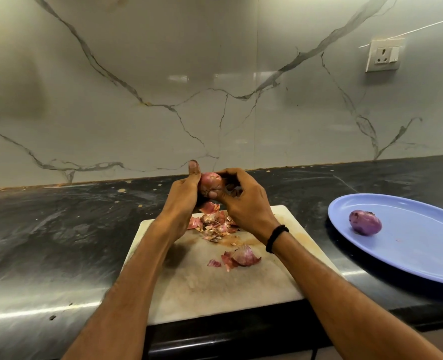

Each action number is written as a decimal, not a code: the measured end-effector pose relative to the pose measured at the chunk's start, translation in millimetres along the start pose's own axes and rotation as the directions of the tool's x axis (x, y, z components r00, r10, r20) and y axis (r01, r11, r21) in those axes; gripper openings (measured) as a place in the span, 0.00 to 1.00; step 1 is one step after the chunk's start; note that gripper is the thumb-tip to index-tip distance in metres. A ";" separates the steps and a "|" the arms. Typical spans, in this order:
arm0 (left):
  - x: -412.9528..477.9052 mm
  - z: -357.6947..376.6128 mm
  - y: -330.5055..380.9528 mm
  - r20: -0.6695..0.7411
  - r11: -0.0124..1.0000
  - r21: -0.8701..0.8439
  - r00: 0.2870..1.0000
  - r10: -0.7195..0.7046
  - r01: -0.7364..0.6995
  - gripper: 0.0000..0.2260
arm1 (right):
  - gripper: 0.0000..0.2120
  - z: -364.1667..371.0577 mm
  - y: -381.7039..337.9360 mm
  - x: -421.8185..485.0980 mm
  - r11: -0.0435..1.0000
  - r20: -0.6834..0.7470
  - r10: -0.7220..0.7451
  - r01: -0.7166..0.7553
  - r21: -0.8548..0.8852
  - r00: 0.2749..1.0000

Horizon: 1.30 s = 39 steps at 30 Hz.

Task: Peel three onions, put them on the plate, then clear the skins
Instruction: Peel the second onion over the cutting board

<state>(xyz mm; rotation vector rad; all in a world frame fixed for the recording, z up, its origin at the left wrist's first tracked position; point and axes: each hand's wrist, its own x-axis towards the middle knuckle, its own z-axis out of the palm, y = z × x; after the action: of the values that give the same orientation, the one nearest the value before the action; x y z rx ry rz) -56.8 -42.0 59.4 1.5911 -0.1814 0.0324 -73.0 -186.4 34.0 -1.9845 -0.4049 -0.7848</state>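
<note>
Both hands hold one red onion (210,183) above the far edge of the white cutting board (215,281). The left hand (182,201) cups it from the left, its fingers curled behind the bulb and its thumb sticking straight up beside it. The right hand (243,201) closes on it from the right, its fingertips pinching at the top of the onion and its thumb pressed against the lower front. Directly beneath the fingers a heap of dry skins (212,224) lies on the board, and nearer the wrists sit a few larger curled skin pieces (241,255). Well to the right of the right hand's fingers, a peeled onion (365,222) rests on the blue plate (410,255) on the dark counter (59,229).
</note>
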 end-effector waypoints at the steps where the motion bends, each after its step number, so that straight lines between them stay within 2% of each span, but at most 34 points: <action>1: -0.9 0.1 0.2 0.037 1.000 0.003 0.999 0.018 -0.018 0.26 | 0.22 0.1 1.6 0.9 1.000 -0.033 -0.001 0.001 0.003 0.999; 4: -3.0 1.4 0.4 0.086 0.997 -0.015 0.993 0.075 -0.074 0.19 | 0.19 -0.5 4.8 2.7 0.999 -0.092 -0.030 0.031 0.012 0.995; 8: -4.9 1.8 1.7 0.088 0.995 -0.019 0.992 0.095 -0.094 0.16 | 0.21 0.2 1.7 2.5 0.997 -0.056 -0.081 0.082 0.014 0.995; 22: -1.4 -1.5 -1.9 0.105 0.992 0.037 0.988 0.114 -0.118 0.17 | 0.19 -0.8 3.8 1.7 0.991 -0.022 -0.127 0.126 -0.049 0.992; 29: -1.5 0.7 -2.9 0.088 0.992 0.018 0.989 0.119 -0.121 0.16 | 0.12 1.7 7.2 2.2 0.983 -0.088 -0.163 0.154 -0.098 0.983; 31: -1.7 0.9 -2.2 0.090 0.993 -0.001 0.989 0.115 -0.116 0.17 | 0.13 0.7 5.2 2.4 0.987 -0.090 -0.154 0.150 -0.050 0.984; 34: -1.1 0.5 -1.8 0.096 0.994 -0.006 0.989 0.114 -0.114 0.16 | 0.20 -1.1 2.1 2.1 0.990 -0.061 -0.137 0.138 0.006 0.989; 39: -0.2 -1.3 -3.1 0.108 0.990 0.034 0.985 0.132 -0.137 0.17 | 0.17 -0.8 4.2 2.6 0.987 -0.056 -0.159 0.157 -0.037 0.986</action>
<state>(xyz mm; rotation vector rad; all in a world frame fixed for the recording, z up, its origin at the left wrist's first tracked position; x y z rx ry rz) -56.5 -40.6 56.4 1.6203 -0.3732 0.0571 -69.0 -189.3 33.3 -1.9712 -0.5222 -0.9524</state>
